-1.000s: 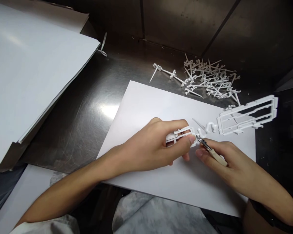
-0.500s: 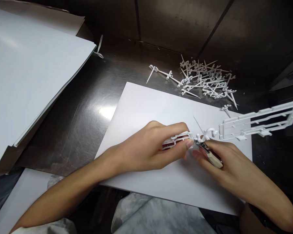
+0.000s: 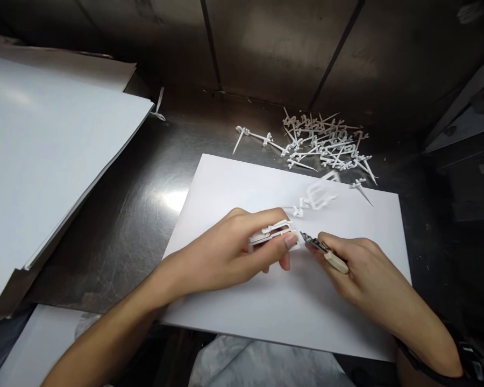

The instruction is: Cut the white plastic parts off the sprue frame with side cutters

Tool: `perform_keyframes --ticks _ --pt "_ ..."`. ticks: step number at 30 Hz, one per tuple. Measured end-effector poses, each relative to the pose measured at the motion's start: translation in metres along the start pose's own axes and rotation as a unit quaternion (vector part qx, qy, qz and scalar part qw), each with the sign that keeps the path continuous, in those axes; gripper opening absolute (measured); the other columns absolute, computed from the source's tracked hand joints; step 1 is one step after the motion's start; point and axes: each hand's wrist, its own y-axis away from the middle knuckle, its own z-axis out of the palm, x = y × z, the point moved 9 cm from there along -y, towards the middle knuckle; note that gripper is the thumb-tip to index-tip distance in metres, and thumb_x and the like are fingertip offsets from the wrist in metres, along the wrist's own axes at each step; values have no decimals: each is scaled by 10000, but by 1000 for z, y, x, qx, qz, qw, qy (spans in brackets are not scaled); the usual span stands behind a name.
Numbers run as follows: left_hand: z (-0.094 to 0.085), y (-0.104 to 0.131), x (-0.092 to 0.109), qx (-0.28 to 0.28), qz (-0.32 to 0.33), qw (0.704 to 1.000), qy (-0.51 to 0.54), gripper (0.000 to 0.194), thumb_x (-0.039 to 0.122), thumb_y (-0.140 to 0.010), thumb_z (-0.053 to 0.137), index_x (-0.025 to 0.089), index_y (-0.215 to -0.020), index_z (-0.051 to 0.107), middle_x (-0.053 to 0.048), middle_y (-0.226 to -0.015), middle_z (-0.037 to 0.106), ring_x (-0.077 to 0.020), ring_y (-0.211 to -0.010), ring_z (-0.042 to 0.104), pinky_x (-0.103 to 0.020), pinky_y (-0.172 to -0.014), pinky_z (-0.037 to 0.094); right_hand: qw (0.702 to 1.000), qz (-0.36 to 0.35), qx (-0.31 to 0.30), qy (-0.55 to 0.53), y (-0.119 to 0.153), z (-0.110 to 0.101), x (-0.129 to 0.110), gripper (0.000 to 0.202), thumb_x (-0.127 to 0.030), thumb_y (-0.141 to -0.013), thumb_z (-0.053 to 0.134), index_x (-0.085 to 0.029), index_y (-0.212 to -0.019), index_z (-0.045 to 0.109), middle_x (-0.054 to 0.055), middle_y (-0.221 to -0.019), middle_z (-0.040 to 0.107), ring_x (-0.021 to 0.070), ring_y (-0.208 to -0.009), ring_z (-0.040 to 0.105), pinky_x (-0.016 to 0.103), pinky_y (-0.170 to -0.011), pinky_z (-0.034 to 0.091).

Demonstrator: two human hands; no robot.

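The white plastic frame [image 3: 275, 234] is thin, flat and made of narrow bars with open gaps, pinched between thumb and fingers of the left hand [image 3: 229, 252] just above the white sheet [image 3: 266, 301] on the steel desk [image 3: 137, 215]. The right hand [image 3: 358, 271], at 3 o'clock of it, is closed round small cutters [image 3: 325, 251] whose tip meets the frame's end. A blurred white piece [image 3: 320, 194] lies at 1 o'clock, with a heap of plastic offcuts [image 3: 326, 145] at 12; no writing is legible.
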Motion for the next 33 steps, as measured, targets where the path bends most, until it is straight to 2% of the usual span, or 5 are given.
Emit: perform_keyframes --ticks 6,11,14,21,33 --pt "-23 25 -29 -25 -117 977 -176 278 512 -1121 576 262 -1062 684 6 -1050 722 -195 -1008 690 -274 -888 500 994 54 -61 -69 1 1 5 502 -545 -1204 549 -230 -821 471 -44 -751 526 199 -672 519 333 -622 346" --pt "-45 28 -54 22 -195 920 -340 258 496 -1081 609 248 -1107 677 -67 -1167 683 -321 -1152 595 -426 -948 443 979 -3 185 87 -17 -36 4 38 -220 -1107 583 -230 -1074 599 -31 -838 584 220 -716 549 328 -649 383" --pt "-43 22 -52 23 -200 910 -363 230 454 -1032 677 239 -1109 655 -75 -1190 667 -333 -1166 580 -462 -968 438 962 -32 219 157 -40 -34 -2 499 -22 -991 559 -194 -1459 582 52 -1057 673 303 -931 604 382 -791 393" --pt "-52 21 -29 105 -143 914 -366 353 524 -1077 605 245 -1290 629 -112 -1426 629 -372 -1341 542 -554 -1098 433 965 -70 193 166 -72 -43 -12 244 67 -957 614 -168 -994 666 90 -988 654 318 -945 578 387 -837 357" --pt "25 -13 -18 94 10 954 286 519 537 -1136 546 218 -1543 591 -129 -1616 591 -301 -1460 603 -426 -1240 477 935 -19 100 -341 -28 -12 -30 376 -430 -1176 692 -204 -889 601 -34 -783 525 188 -719 490 275 -672 391"
